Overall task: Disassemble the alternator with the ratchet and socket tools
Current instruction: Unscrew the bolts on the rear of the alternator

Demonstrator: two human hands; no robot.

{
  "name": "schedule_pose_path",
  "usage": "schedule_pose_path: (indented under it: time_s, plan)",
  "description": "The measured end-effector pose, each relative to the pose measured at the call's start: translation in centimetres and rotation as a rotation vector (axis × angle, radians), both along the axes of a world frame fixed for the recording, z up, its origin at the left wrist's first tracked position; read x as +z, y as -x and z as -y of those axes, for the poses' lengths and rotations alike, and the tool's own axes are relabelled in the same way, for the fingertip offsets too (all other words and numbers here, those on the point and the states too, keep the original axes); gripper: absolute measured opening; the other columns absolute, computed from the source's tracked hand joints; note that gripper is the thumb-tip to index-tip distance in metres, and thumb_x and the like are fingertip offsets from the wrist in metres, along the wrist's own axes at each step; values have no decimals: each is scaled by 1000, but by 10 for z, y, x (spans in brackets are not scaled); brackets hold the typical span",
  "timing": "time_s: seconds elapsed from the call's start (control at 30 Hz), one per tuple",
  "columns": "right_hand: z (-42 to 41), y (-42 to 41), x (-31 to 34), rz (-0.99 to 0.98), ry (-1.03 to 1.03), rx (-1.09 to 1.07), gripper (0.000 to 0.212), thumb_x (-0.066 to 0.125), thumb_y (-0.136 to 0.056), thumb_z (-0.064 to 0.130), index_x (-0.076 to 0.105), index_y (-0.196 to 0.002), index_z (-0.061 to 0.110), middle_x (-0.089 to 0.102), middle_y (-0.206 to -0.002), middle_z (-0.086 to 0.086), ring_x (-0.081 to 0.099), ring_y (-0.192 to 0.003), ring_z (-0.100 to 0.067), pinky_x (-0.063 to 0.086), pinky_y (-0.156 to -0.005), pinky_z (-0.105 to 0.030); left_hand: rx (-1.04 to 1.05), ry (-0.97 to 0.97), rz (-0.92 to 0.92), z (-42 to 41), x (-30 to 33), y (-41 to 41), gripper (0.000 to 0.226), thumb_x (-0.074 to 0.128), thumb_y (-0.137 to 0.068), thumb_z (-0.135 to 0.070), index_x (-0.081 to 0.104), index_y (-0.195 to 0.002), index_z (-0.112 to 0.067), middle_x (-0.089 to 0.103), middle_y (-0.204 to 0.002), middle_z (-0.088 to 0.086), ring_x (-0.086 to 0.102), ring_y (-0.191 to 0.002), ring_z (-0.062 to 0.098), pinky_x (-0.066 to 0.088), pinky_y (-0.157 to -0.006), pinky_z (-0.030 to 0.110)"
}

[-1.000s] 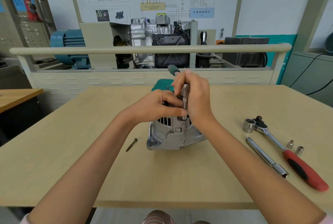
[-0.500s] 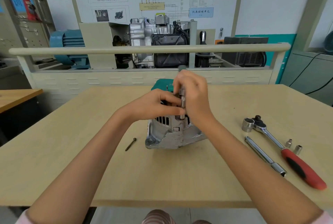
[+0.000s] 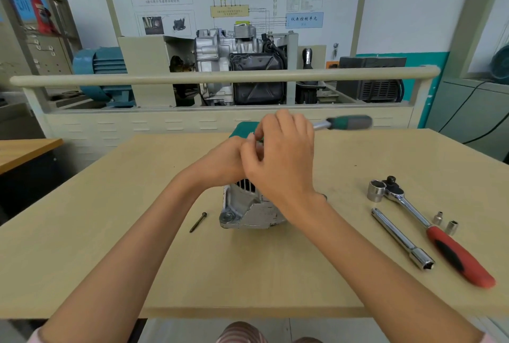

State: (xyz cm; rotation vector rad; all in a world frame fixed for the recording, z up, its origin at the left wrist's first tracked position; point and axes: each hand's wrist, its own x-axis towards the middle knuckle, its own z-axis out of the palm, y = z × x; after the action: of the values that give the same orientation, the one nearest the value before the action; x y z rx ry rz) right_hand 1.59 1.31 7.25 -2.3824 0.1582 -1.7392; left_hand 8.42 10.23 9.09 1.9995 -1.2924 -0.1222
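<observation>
Alternator [image 3: 249, 209] sits upright at the centre of the frame on the wooden table [image 3: 110, 232], its vented silver housing facing the camera, so that the fasteners on its top are within reach of a tool from above. Both hands meet over that top. The left hand [image 3: 220, 162] has its fingers curled down at the head of a green-handled ratchet [image 3: 345, 122], probably steadying the socket on a bolt; exactly what those fingers close on is hidden behind the other hand. The right hand [image 3: 281, 160] is cupped over the same spot with fingers bent; whether it grips the tool or only rests against it cannot be told. The ratchet's handle juts out to the right, roughly level, a position that suits swinging it to loosen a fastener.

One dark long bolt [image 3: 198, 222] lies on the table just left of the alternator, apart from it, apparently one already taken out. At the right of the frame lie one red-handled ratchet [image 3: 429, 228] with a large socket [image 3: 376, 191] on its head, one extension bar [image 3: 402, 239] beside it, and two small loose sockets [image 3: 444, 222].
</observation>
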Motion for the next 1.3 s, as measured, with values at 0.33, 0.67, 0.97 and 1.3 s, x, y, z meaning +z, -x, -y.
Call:
schedule_pose_path:
  time_s: [0.33,0.67,0.97,1.3]
  plan:
    - [19,-3,25,-38,-878,1221,47,36,-83,23,37,-37,13,38,-42,-4,39,-52,-19,47,-78,-25,-147,61,-99,-2,0,6,9,68,-83,-12,73,-85,-20,70,-75,-4,57,-70,3,45,-69,17]
    - [-4,-1,1,114,-27,114,33,40,-78,20,60,-57,3,52,-60,-9,45,-66,-24,35,-71,-34,-4,36,23,1,-2,2,17,57,-80,8,64,-76,-7,64,-72,6,54,-64,4,47,-60,17]
    - [11,-4,22,27,-840,1156,51,33,-85,22,41,-35,20,40,-40,2,42,-51,-15,45,-80,-24,-138,70,-66,-1,-1,5,9,68,-83,-10,75,-84,-6,69,-76,13,55,-67,19,45,-68,30]
    - [-2,11,7,-93,-2,-52,25,43,-79,26,60,-80,7,56,-75,-5,48,-74,-23,33,-76,-32,33,36,20,1,-6,-4,43,56,-79,6,56,-55,-28,55,-46,-15,47,-47,-3,38,-51,14]
